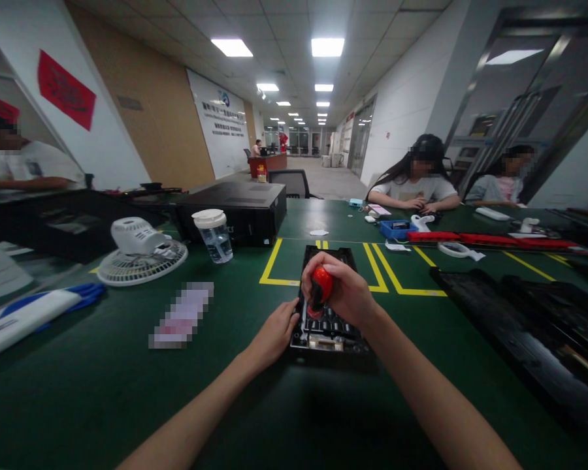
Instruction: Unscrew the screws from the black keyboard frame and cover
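Note:
A black device with an open, part-filled interior [326, 336] lies on the green table in front of me. My right hand [340, 287] is wrapped round a red and black rounded handle [322, 282], which stands upright over the device; its lower end is hidden. Against the device's left edge rests my left hand [277, 329], its fingers close together at the side. Whether those fingers pinch the edge or only press on it is hard to make out.
Left on the green table [215, 405] are a lidded plastic cup [217, 238], a white fan [142, 251] and a blurred flat item [183, 316]. Behind stands a black case [235, 209]. Black panels [509, 326] lie right, a blue tray [396, 228] farther back. Several people sit around.

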Demonstrator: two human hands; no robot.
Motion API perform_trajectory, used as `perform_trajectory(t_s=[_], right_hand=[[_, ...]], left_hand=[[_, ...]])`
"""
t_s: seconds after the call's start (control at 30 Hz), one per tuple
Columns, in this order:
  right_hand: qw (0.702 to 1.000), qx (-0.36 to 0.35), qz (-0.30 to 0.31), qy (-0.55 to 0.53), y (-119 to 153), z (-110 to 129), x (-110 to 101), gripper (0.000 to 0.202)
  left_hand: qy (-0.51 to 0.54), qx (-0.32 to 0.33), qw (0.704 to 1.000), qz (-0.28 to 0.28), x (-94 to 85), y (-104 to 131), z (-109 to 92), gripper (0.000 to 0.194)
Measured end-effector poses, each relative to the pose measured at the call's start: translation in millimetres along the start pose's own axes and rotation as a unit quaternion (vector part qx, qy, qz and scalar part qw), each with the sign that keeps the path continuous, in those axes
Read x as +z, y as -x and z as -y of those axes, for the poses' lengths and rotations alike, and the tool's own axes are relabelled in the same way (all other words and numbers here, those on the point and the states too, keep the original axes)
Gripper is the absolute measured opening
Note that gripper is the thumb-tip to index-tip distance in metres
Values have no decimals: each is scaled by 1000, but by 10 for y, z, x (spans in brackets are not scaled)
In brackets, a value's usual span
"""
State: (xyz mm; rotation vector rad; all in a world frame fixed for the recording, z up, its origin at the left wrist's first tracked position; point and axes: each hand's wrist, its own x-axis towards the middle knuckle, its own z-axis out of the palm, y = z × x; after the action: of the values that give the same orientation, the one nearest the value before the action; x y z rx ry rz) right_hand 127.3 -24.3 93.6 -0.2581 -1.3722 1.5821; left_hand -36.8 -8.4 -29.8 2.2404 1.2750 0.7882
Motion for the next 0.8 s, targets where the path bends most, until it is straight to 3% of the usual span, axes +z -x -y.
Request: perform_trajectory(t_s=[0.8], right_hand=[[1000, 10, 2, -1, 6, -1, -45, 16]], left_hand=[[-1, -3, 1000, 1, 2, 6, -13, 41]])
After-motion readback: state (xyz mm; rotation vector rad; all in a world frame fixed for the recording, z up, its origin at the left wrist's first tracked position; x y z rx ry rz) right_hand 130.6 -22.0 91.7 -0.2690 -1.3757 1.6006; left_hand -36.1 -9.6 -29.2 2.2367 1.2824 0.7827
